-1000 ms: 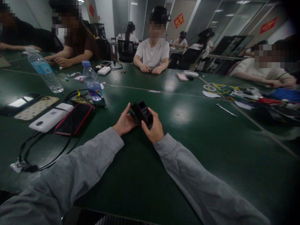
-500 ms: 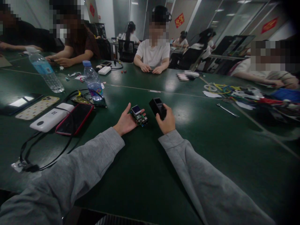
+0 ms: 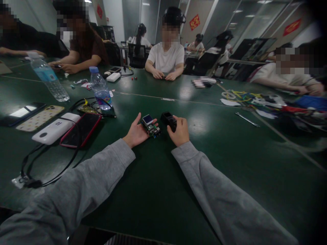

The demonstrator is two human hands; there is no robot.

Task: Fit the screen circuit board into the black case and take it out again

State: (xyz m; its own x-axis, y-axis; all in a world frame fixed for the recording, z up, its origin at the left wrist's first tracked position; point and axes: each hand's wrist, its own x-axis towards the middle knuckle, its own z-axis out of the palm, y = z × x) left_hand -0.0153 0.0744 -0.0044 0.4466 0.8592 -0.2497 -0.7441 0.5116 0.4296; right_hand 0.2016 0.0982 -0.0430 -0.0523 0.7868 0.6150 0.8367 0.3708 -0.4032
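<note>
1. Black case point(image 3: 166, 118), in my right hand point(image 3: 180, 131): shifted since the frame one second earlier, when it lay over my left hand point(image 3: 136, 133); it is now to the right, slightly lower in view than half a second ago.

2. Circuit board point(image 3: 150, 127), uncovered, lying across the fingers of my left hand near the middle of the view. Its long axis runs obliquely, from far left to near right. The end with the display point(image 3: 147, 119) points away from me and a little left; the opposite end, bearing small components, points toward me and right. The display faces up.

3. Left hand: palm upward, fingers spread beneath the board, thumb raised and clear of it; fingertips show past the board's far edge.

4. Right hand: thumb and fingers pinch the near right part of the case. The case's long axis also slants from far left to near right, its far end beyond my fingertips. I cannot tell whether it touches the table point(image 3: 158, 190). Case and board are apart, side by side.

5. Surroundings: a red-edged phone point(image 3: 81, 131) and a white power bank point(image 3: 56, 128) to my left; a wrench point(image 3: 247, 119) to my right.
</note>
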